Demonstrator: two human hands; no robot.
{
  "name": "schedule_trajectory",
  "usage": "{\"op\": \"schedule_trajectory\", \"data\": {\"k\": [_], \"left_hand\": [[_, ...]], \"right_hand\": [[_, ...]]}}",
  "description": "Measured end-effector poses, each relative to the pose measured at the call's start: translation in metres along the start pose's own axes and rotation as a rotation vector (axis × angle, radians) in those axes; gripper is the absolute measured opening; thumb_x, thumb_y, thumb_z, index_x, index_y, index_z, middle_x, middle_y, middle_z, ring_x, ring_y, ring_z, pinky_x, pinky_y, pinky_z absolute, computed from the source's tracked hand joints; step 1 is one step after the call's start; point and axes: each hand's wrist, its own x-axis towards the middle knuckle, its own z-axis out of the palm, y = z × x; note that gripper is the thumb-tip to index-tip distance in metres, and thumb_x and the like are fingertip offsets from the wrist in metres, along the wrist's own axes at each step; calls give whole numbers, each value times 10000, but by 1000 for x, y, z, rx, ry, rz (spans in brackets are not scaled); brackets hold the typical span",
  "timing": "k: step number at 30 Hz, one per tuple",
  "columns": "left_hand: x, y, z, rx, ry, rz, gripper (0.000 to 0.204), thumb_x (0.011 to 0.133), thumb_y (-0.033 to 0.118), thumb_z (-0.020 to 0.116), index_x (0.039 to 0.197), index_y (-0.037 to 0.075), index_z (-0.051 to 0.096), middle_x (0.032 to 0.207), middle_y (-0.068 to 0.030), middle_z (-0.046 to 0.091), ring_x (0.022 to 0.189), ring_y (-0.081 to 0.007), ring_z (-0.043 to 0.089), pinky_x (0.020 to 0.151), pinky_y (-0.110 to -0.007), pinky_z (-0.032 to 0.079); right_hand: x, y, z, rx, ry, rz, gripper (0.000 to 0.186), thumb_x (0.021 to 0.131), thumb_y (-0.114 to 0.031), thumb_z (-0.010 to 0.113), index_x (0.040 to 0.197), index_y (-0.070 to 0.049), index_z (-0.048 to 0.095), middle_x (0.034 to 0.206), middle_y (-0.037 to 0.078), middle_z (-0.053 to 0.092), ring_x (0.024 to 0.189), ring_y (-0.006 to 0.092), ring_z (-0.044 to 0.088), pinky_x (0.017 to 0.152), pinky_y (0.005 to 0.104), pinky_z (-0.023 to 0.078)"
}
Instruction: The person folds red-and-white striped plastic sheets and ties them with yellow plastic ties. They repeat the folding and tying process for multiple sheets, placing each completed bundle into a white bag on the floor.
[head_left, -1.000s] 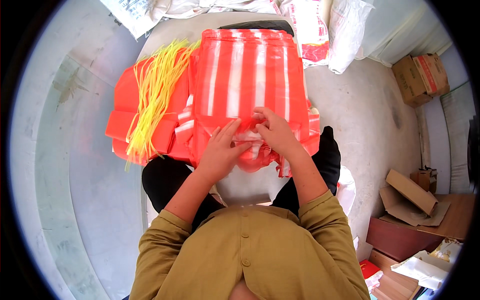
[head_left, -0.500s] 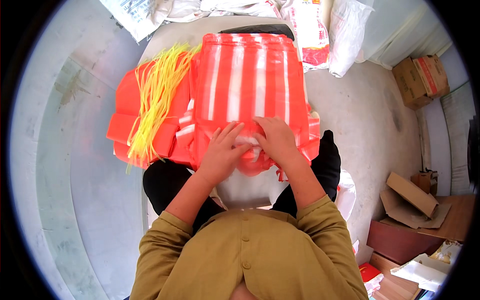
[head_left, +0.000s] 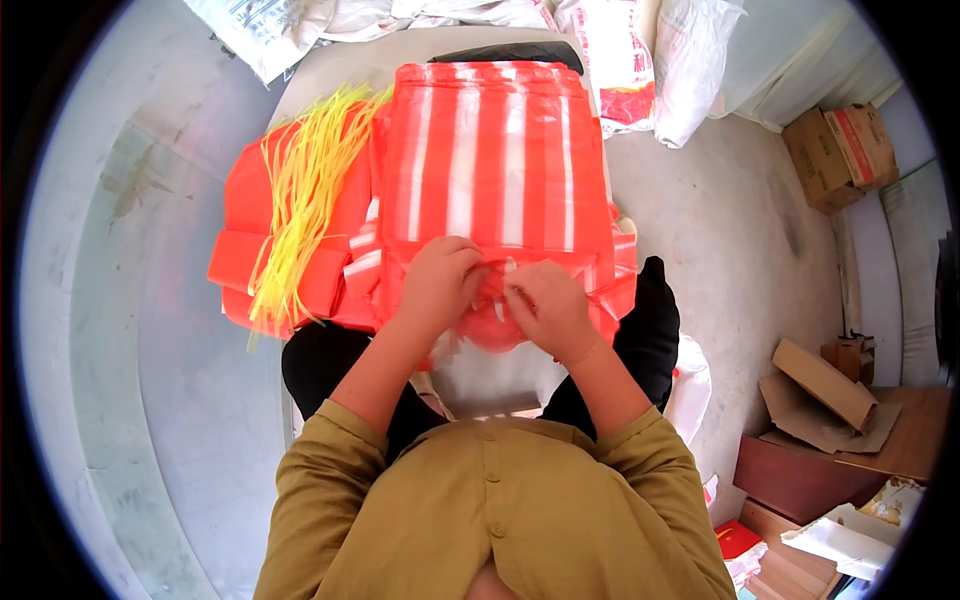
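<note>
A stack of red-and-white striped plastic bags (head_left: 488, 160) lies flat in front of me, its near end crumpled into folds. My left hand (head_left: 438, 285) is curled over that near end, thumb and fingers pinching the thin plastic. Just to its right, my right hand (head_left: 550, 308) has its fingers bent and pressed together on the same crumpled part. The fingertips of both hands are partly hidden by the plastic folds. A bundle of yellow plastic strips (head_left: 308, 190) lies left of the stack, draped over folded red plastic (head_left: 245, 210).
Beneath the bags is a pale surface (head_left: 345, 62), with a black plastic piece (head_left: 515, 52) at its far side. White printed sacks (head_left: 625, 70) lie beyond. Cardboard boxes (head_left: 840, 155) stand at far right, and an opened carton (head_left: 825, 400) rests on a brown cabinet (head_left: 800, 482).
My fingers were spread flatter on the bag's near end; now both hands have curled and grip the plastic. The view has shifted slightly.
</note>
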Motion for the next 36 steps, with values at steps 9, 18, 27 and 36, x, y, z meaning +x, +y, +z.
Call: {"op": "schedule_trajectory", "data": {"k": [9, 18, 27, 36], "left_hand": [[7, 2, -1, 39, 22, -20, 324, 834, 95, 787, 1151, 60, 733, 1078, -128, 709, 1004, -353, 679, 887, -457, 563], [-17, 4, -15, 237, -21, 176, 450, 803, 100, 804, 1246, 78, 727, 1356, -171, 650, 1304, -375, 608, 1092, -530, 496], [-13, -8, -11, 332, 12, 182, 355, 880, 96, 697, 1234, 92, 724, 1302, -111, 700, 1307, -322, 633, 1122, -537, 480], [-19, -21, -29, 353, 66, 111, 285, 864, 72, 713, 1148, 87, 736, 1264, -108, 711, 1294, -352, 639, 1112, -513, 501]], "right_hand": [[9, 13, 17, -201, -40, -174, 320, 777, -34, 724, 1097, -23, 737, 1234, 116, 721, 1200, 328, 666, 995, 450, 561], [9, 27, 13, -289, -116, -115, 414, 825, -38, 772, 1237, -33, 733, 1355, 96, 720, 1275, 308, 645, 1069, 435, 549], [10, 28, 9, -289, -85, -140, 402, 856, -1, 698, 1257, -25, 726, 1333, 117, 734, 1253, 336, 658, 1043, 460, 567], [17, 23, -2, -352, -151, -102, 428, 852, -8, 655, 1269, -63, 732, 1310, 91, 752, 1238, 336, 672, 1021, 438, 581]]}}
